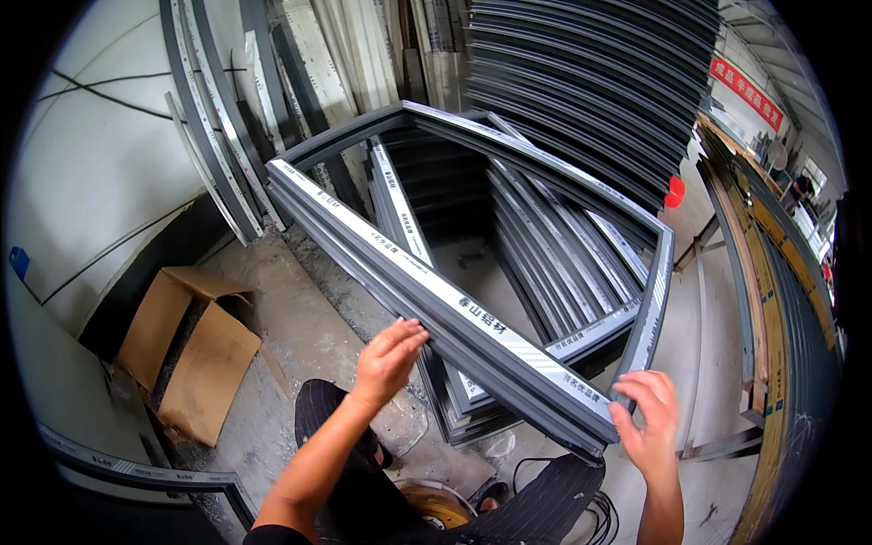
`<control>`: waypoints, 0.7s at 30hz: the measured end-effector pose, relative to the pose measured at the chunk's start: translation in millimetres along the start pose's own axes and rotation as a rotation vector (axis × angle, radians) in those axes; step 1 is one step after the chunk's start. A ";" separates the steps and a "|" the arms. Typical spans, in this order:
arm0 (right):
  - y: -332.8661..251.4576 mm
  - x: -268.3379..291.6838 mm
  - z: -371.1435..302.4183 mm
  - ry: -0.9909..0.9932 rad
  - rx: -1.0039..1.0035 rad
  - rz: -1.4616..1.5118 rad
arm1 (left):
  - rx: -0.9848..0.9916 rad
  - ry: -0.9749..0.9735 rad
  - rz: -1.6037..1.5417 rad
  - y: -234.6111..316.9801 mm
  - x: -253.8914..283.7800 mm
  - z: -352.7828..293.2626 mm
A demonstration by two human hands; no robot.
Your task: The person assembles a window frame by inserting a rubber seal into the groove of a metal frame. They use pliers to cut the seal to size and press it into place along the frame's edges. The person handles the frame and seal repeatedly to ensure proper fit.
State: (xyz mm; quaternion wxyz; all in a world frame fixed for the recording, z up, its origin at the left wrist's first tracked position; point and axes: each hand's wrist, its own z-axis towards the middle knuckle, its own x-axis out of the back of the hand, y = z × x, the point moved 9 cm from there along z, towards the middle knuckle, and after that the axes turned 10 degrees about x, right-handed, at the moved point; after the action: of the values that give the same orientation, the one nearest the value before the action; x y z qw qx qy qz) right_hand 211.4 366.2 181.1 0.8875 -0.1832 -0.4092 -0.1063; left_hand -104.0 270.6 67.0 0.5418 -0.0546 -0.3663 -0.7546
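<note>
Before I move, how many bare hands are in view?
2: the left hand at the near side of the uppermost gray frame, the right hand at its near right corner. Others may be hidden.

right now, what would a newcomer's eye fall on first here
A big, four-sided grey metal frame fills the centre, the left hand at its near side, the right hand at its near right corner. Next come the tall, dark, ridged stack at upper right and the open brown cardboard box at left.
</note>
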 end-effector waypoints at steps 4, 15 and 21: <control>12.7 -34.4 13.7 -0.194 0.044 0.062 | 0.130 0.131 0.044 -78.8 30.6 18.5; 20.6 -53.6 23.9 -0.365 0.041 0.082 | -0.035 -0.110 0.307 -55.1 37.0 60.2; 18.5 -57.2 24.3 -0.306 0.064 0.081 | -0.114 -0.315 0.406 -62.0 28.2 50.6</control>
State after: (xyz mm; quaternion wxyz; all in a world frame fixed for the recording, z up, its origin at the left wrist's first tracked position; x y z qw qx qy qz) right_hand 164.2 395.3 147.5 0.8237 -0.1853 -0.5351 -0.0281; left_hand -184.5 288.7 86.7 0.6146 -0.2742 -0.3844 -0.6319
